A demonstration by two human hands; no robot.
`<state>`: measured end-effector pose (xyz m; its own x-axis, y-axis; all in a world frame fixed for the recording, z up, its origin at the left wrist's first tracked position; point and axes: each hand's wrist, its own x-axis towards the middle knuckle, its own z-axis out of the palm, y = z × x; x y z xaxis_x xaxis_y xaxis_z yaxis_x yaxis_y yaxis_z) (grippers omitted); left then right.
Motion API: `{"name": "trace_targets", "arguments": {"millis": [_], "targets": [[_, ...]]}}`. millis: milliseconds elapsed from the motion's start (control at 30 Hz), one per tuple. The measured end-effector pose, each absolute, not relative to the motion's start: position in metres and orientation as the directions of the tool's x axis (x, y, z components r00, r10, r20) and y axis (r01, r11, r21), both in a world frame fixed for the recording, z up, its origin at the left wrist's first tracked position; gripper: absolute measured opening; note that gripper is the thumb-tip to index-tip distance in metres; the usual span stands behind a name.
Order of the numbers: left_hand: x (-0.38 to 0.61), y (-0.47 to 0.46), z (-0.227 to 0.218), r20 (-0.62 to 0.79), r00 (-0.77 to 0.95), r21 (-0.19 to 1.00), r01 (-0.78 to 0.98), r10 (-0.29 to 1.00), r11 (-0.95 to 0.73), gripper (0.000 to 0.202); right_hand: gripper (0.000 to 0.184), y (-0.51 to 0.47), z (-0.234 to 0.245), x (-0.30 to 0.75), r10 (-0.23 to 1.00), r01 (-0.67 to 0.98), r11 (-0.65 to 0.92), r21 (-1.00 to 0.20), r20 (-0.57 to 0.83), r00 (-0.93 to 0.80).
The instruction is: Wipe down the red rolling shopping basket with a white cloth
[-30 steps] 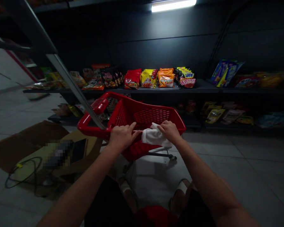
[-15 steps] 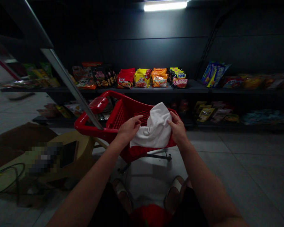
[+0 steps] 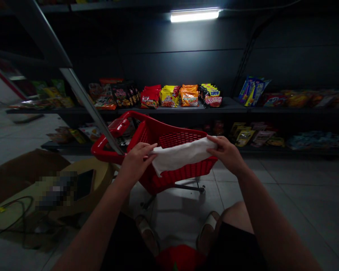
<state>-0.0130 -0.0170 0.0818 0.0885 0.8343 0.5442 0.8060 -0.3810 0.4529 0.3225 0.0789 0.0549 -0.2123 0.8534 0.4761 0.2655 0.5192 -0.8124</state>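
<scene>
Dimly lit shop aisle, pale floor tiles [image 3: 243,195] under a red shopping cart [image 3: 158,184]. Left hand [image 3: 137,160]: thumb and fingertips pinched on one end of a white cloth [image 3: 183,153]. Right hand [image 3: 226,152]: thumb below, fingers above, clamped on the opposite end. Between both, cloth stretched into a narrow band in front of the cart's near side, one corner dangling beside the left hand; whether touching the rim, impossible to tell. Probably light, soft and limp, hardly fragile, apt to sag or bunch mid-span; best held by the two end corners under gentle tension. Below the cart's near side, white-strapped sandals [image 3: 210,222]. Left of the cart, a round-topped tan stand [image 3: 106,169] bearing a dark flat device [image 3: 84,184]. Behind the cart, dark shelving [image 3: 228,105] with glossy red packets [image 3: 149,98], yellow packets [image 3: 169,97] and orange packets [image 3: 189,97]. Above, a bright tube light [image 3: 194,15].
</scene>
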Motion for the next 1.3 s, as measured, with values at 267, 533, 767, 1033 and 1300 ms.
{"name": "trace_targets", "arguments": {"millis": [267,533,767,1033,1300], "targets": [[-0.016,-0.025,0.091,0.345,-0.049,0.605,0.775,0.937,-0.182,0.028,0.021,0.067,0.076,0.318,0.887,0.316,0.462,-0.829,0.436,-0.153],[0.041,-0.045,0.056,0.159,0.015,0.933,0.325,0.987,-0.156,0.037,0.034,0.007,0.039,0.247,0.923,-0.202,0.056,-0.978,0.128,-0.363],[0.013,-0.039,0.09,0.379,-0.084,0.867,0.381,0.922,-0.322,0.048,0.027,0.018,0.051,0.189,0.838,-0.038,0.525,-0.85,0.524,-0.15],[-0.043,0.007,0.099,0.617,0.072,0.257,0.923,0.784,-0.287,0.037,0.033,0.026,0.027,0.104,0.436,0.29,0.898,-0.331,0.587,-0.682],[-0.041,0.03,0.062,0.458,0.062,-0.039,0.998,0.887,-0.05,0.046,0.026,0.064,-0.002,0.109,0.507,0.543,0.836,-0.071,0.479,-0.717]]}}
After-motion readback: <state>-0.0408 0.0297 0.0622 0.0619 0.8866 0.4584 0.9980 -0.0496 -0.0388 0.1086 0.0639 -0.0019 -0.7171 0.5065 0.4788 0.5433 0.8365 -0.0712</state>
